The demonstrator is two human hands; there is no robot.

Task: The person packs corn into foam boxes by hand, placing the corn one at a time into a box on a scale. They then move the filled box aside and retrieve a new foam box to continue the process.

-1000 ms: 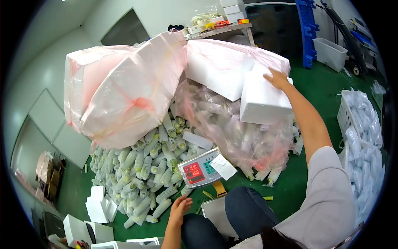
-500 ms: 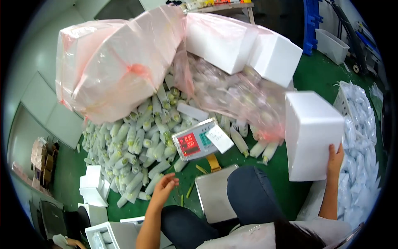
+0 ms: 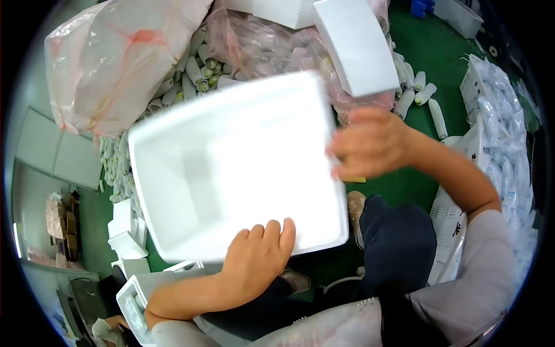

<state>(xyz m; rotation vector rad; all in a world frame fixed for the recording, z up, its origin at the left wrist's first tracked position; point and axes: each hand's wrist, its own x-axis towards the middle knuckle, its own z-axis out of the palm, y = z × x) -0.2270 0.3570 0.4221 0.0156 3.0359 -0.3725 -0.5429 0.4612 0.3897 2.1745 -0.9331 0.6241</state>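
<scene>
A large white foam box (image 3: pixel 167 191) faces the camera with its open side, tilted, in the middle of the view. My left hand (image 3: pixel 257 254) is closed over its lower rim, knuckles up. At the box's right edge is my right hand (image 3: pixel 370 144), its fingers bent and smeared by motion; whether they grip the edge is unclear. Behind the box, vegetables in white net sleeves (image 3: pixel 196 72) lie in a heap partly hidden by it. The scale is hidden from view.
Pink plastic wrap (image 3: pixel 248 46) covers part of the heap. A big wrapped bundle (image 3: pixel 110 63) is at upper left, another white foam box (image 3: pixel 358 49) at upper right. White crates (image 3: pixel 477 139) with bagged goods line the right. An open foam box (image 3: pixel 136 301) stands at lower left.
The foam box has come from the right to the centre, its open side now showing. My left hand has taken hold of its rim. My right hand has moved left. The view has shifted.
</scene>
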